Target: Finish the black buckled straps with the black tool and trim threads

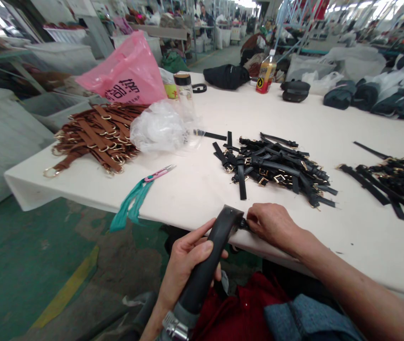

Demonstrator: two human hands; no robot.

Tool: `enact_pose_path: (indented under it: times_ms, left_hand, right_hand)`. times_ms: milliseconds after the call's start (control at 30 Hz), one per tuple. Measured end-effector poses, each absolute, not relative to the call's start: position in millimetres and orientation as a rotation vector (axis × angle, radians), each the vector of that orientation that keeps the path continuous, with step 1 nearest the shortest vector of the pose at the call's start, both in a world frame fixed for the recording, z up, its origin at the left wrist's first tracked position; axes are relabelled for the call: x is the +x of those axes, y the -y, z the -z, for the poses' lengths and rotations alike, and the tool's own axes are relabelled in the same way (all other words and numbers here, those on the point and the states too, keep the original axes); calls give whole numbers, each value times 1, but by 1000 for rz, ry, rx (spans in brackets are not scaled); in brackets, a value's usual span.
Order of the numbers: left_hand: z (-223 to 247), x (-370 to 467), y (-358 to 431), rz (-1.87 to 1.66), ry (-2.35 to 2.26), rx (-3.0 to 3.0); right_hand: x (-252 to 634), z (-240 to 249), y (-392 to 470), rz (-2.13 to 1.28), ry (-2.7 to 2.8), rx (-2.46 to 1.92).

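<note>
My left hand [184,265] grips a thick black handle-like tool [211,258] with a metal clamp at its lower end, its tip resting at the near edge of the white table [195,189]. My right hand [271,225] pinches a small black strap piece against that tip at the table edge. Just beyond my hands lies a heap of black straps with gold buckles [276,168].
A second pile of black straps [394,182] lies at right. Brown straps with gold rings [97,137] lie at left beside a clear plastic bag [162,128] and a pink bag [127,76]. Pink snips on a teal ribbon [145,187] hang over the edge. A bottle [266,73] stands at the back.
</note>
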State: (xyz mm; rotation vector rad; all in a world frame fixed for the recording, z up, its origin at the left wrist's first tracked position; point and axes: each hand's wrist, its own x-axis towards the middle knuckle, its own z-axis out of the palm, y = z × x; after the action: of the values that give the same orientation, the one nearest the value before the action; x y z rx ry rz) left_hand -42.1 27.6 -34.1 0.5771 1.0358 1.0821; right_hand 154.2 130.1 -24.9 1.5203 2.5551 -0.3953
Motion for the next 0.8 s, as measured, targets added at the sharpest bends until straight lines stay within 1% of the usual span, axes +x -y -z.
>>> enact_pose_path:
  times_ms: [200,433,533,700,800]
  left_hand:
    - [33,-41,-27,-1101,-1023,567]
    - [34,-41,-27,-1110,-1026,567]
    - [36,-41,-26,-1116,-1012,557]
    - [36,-42,-27,-1111,-1001,554]
    - [35,-42,-27,-1107,-1011,558]
  right_hand:
    - [146,27,-130,215,-2562,1368]
    - [158,38,-132,268,-2598,1391]
    - [173,44,-133,378,-2637,1473]
    - [182,45,-132,729,-2754,1519]
    - [175,42,-134,779,-2703,1547]
